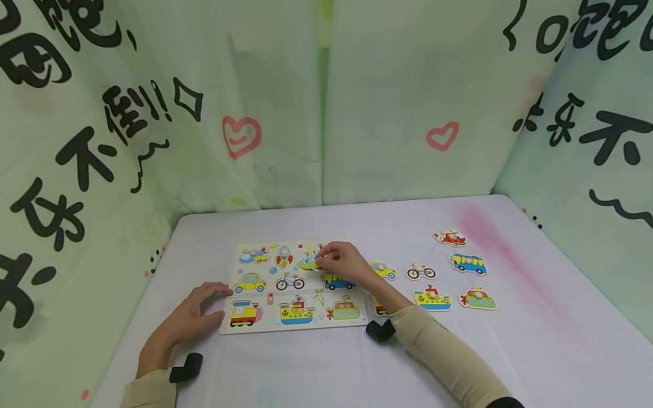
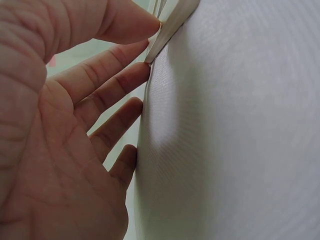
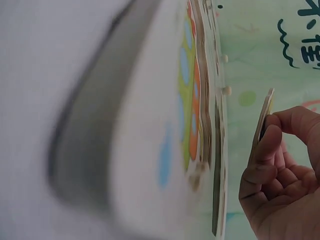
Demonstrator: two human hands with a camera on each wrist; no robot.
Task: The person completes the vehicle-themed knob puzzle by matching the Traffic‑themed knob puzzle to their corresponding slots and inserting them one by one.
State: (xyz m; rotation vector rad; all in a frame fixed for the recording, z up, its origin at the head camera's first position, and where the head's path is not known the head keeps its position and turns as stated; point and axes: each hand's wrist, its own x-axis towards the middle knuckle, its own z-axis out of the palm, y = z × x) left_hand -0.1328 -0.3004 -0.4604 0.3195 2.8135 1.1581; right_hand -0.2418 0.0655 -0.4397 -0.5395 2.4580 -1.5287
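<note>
A white puzzle board (image 1: 270, 301) printed with colourful vehicles lies on the table. At its left edge is my left hand (image 1: 196, 311), its thumb and fingertips touching the edge with the fingers fairly straight, as the left wrist view also shows. Above the top right of the board, my right hand (image 1: 347, 263) pinches a flat puzzle piece (image 1: 308, 262) between thumb and forefinger. In the right wrist view this puzzle piece (image 3: 261, 122) appears edge-on, tilted and raised from the board. Its picture shows yellow and green, but is mostly hidden by the fingers.
Loose vehicle pieces lie right of the board: a helicopter (image 1: 450, 237), a bus (image 1: 467, 263), a bicycle (image 1: 421, 272), a ship (image 1: 432, 298), a submarine (image 1: 477, 298) and a car (image 1: 384, 270). The right forearm partly covers a train piece (image 1: 379, 306). Patterned curtains (image 1: 377, 170) enclose the table.
</note>
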